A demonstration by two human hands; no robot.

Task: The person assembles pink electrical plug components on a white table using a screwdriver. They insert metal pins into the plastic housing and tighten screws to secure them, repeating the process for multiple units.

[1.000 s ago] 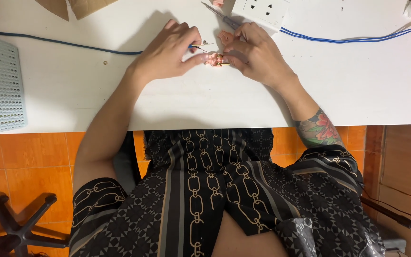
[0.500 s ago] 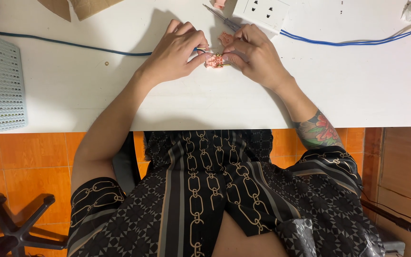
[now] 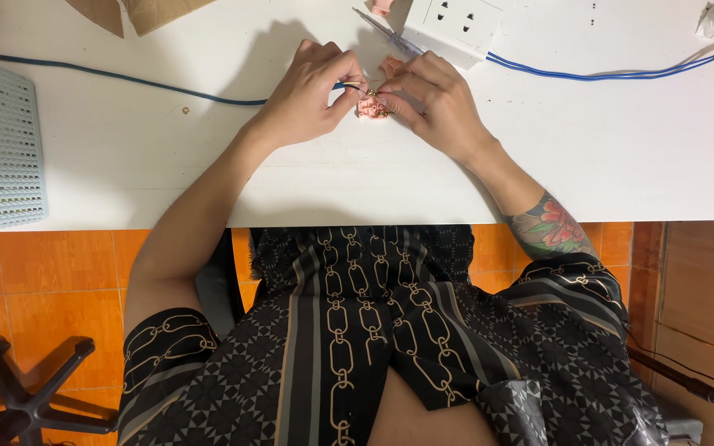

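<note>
Both hands meet at the far middle of the white tabletop [image 3: 208, 165], working on a small pinkish part with brass bits [image 3: 371, 107] that sits on the surface just near of a white socket plate [image 3: 464, 21]. The left hand [image 3: 311, 95] is pinching the end of a dark blue wire [image 3: 126, 80] right at the part, fingers pressed together on it, while the right hand [image 3: 435, 103] is closed around the part's other side, steadying it (can't see the fingertips clearly, they're tucked under). My take: keep the part flat and pinned, and feed the wire straight in rather than at an angle. A screwdriver [image 3: 382, 29] lies just beyond, and a pair of blue wires [image 3: 605, 76] runs off to the right.
</note>
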